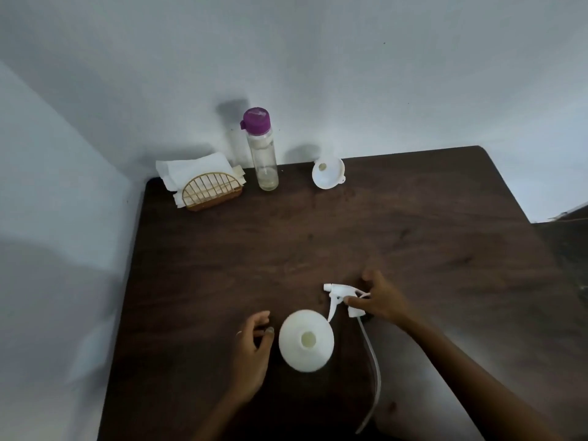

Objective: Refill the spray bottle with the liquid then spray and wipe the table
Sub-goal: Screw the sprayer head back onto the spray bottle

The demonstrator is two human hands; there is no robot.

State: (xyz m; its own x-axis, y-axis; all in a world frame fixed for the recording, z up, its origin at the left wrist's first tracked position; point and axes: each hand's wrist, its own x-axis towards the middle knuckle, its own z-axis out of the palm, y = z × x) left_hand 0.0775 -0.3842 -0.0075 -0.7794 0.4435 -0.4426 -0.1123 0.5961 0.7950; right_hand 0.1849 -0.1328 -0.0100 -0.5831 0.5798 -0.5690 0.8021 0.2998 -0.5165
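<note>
Dark brown wood-grain table [318, 237], one only, fills the lower view beneath a pale, smooth wall [318, 58]. Two bare hands work near six o'clock. The left hand [253, 348] hovers with its fingers loosely curled and apart, just beside the spray bottle body at its nine o'clock; whether a fingertip touches the bottle cannot be told. The right hand [383, 299] pinches the removed trigger head between thumb and fingers.

One clear cylindrical water bottle [262, 155] with a purple cap stands upright at twelve o'clock against the wall, with a little pale liquid in the bottom. One white spray bottle [306, 340], round and opaque from above, stands at six o'clock with its neck open and no head on it. One napkin holder [211, 192], a golden half-round wire grille, sits at eleven o'clock holding a stack of soft white napkins [194, 167]. One white plastic funnel [328, 173], smooth and conical, lies tilted at one o'clock. One white trigger sprayer head [339, 296] lies at the bottle's two o'clock, its thin translucent dip tube [374, 374] curving toward five o'clock.
</note>
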